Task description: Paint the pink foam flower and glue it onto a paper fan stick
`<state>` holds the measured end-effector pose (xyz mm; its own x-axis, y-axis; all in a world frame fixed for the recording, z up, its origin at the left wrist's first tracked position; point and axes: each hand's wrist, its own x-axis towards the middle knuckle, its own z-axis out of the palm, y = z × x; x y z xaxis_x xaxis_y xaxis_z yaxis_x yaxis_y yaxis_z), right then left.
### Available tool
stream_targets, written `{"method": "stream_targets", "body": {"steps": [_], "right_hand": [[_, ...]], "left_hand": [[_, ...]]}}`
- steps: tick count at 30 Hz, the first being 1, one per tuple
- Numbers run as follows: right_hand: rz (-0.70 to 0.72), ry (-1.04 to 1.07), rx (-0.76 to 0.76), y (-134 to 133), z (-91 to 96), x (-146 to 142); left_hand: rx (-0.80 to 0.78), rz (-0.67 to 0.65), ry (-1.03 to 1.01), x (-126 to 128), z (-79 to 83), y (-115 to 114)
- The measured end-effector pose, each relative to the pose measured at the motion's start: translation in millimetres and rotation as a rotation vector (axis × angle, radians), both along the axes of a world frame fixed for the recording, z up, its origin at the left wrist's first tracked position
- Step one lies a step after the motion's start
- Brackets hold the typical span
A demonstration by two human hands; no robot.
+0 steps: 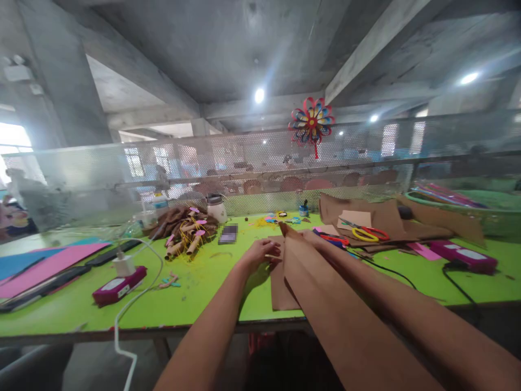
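Left hand [260, 254] pinching brown paper [325, 309], right hand [316, 237] half hidden behind it, grip unclear; scissors [366, 234] just beyond

Matt brown paper sheet [325, 293] lies on smooth green tabletop [203, 293].

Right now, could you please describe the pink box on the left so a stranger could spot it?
Start at the green table and go to its left front. The magenta box lies there. Unlike its twin on the right, a white charger and cable sit beside it.
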<state>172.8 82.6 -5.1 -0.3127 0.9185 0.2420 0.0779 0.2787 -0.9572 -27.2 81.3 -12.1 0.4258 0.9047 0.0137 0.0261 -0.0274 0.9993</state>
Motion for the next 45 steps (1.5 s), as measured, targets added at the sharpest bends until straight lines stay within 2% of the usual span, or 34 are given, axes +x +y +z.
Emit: {"method": "stream_targets", "body": {"steps": [2, 5, 7, 9, 13, 15, 20, 24, 29, 34, 39, 45], "right_hand": [[0.028, -0.189, 0.044, 1, 17.2, -2], [0.104, -0.655, 0.126, 4, 45.7, -5], [0.112, -0.794, 0.127, 8, 57.3, -9], [0.109, -0.841, 0.110, 12, 59.2, -14], [0.119, -0.862, 0.108, 17, 42.6, -19], [0.117, -0.840, 0.130, 18, 30.0, -15], [0.084, -0.646, 0.123, 18, -4.7, 0], [0.075, -0.529, 0.137, 13, -24.5, 6], [0.098, -0.614, 0.234, 12, -30.1, 16], [0.150, -0.647, 0.228, 17, -33.9, 22], [0.119, -0.671, 0.237, 16, -33.4, 21], [0.139, -0.721, 0.323, 14, -27.6, 20]], "left_hand": [[-0.030, 0.099, -0.118, -5, 1.5, 4], [-0.110, 0.149, -0.221, -10, 5.0, 8], [-0.147, 0.128, -0.215, -12, 7.0, 7], [-0.104, 0.125, -0.156, -10, 7.7, 5], [0.230, 0.127, 0.197, -5, 4.9, 0], [0.332, 0.127, 0.380, -2, 2.6, -3], [0.331, 0.099, 0.450, -2, -2.8, -7], [0.424, 0.052, 0.559, -3, -9.4, -1], [0.515, 0.034, 0.635, -1, -14.8, 5], [0.503, 0.030, 0.667, 0, -11.5, 1], [0.499, 0.013, 0.671, -2, -11.4, 3], [0.493, 0.022, 0.686, -2, -14.4, 8]]}}
